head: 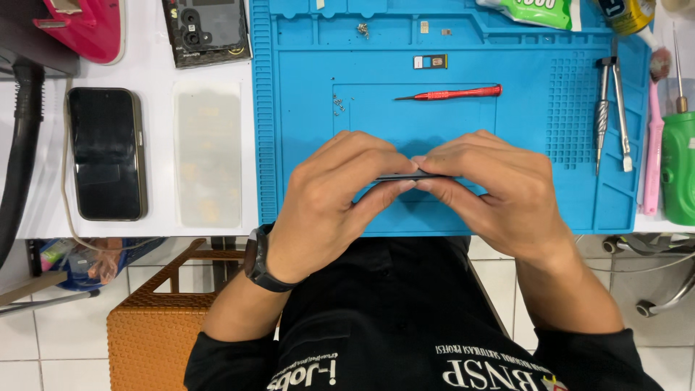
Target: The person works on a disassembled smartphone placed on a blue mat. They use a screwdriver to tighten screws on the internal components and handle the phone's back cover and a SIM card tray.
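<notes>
My left hand (337,199) and my right hand (492,192) meet over the near part of a blue work mat (521,130). Together they pinch a thin dark flat device (405,176) seen edge-on, mostly hidden by my fingers. A black watch (258,261) sits on my left wrist. Beyond my hands a red screwdriver (452,93) lies on the mat, with tiny loose screws (338,105) to its left.
A dark phone (107,153) and a frosted translucent panel (208,153) lie on the white table at left. Metal tweezers (612,108), a pink tool (654,145) and a green bottle (679,170) are at right. A small tray part (430,62) rests farther back.
</notes>
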